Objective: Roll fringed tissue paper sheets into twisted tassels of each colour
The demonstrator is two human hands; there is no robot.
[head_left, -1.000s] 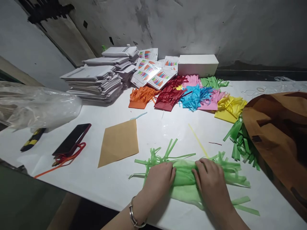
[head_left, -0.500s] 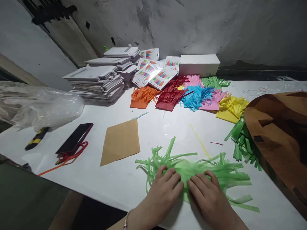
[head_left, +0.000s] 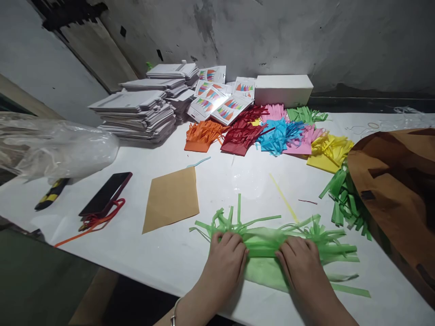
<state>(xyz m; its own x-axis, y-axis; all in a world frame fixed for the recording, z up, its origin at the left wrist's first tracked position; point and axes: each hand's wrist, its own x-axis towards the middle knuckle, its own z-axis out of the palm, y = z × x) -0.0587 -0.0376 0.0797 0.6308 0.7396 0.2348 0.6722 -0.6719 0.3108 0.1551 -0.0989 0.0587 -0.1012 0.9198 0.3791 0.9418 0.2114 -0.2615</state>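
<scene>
So the tabletop is the big white base here, and the green paper lies on it right at the near edge, directly in front of the person. Its long axis runs left to right, straight across the body, with fringe fanning out at both ends.

Next size down, the brown sheet sits flat beyond and to the left of the paper, apart from it, so the left hand is the nearer one to that.

Both hands are on the paper, and the right hand more or less mirrors the left: one toward each fringed end, bare middle between them. Neither is really closer to the center. Fingers on each hand are curled over the far side, thumbs on the inner side, closed on the paper. Palms hide the undersides, so I honestly can't tell how firm that pinch is.

The folded band stretches between the two thumbs, in line with the long axis, with a flat flap on the body side.

Smallest bit: the yellow strip lies just beyond the paper, slanting toward the right hand.
</scene>
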